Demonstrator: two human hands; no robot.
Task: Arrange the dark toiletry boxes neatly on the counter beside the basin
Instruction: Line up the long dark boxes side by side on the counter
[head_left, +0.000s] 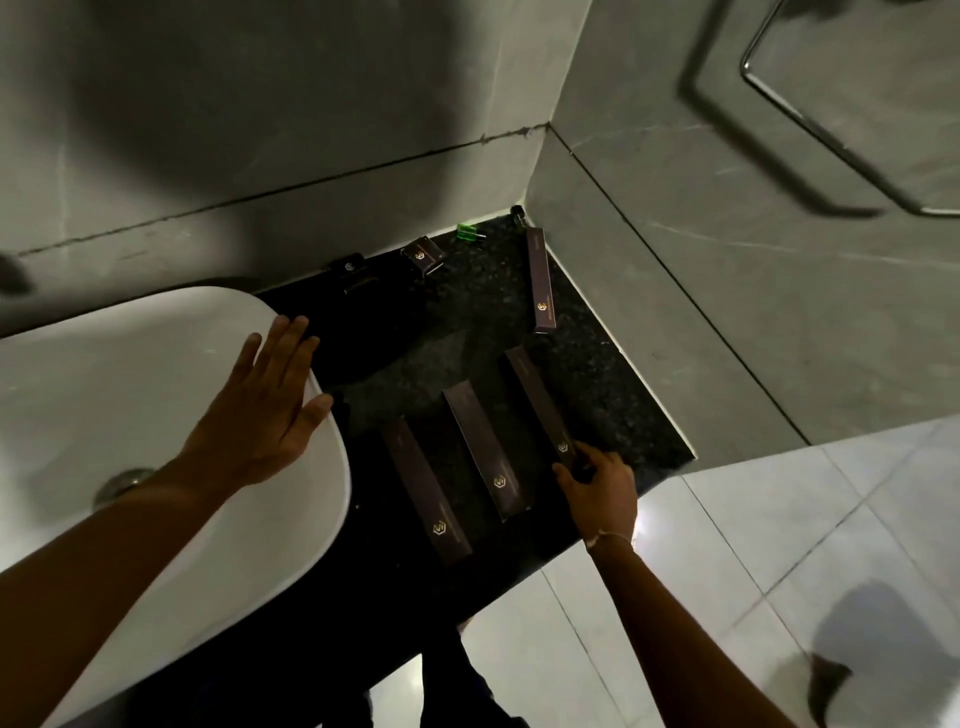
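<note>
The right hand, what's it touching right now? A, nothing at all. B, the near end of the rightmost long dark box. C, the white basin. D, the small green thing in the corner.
B: the right hand has its fingers on the near end of the rightmost long dark box in the row of three on the counter, away from the basin.

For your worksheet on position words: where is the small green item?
In the head view, the small green item lies at the counter's back edge, near the wall corner, right of a small dark box.
</note>
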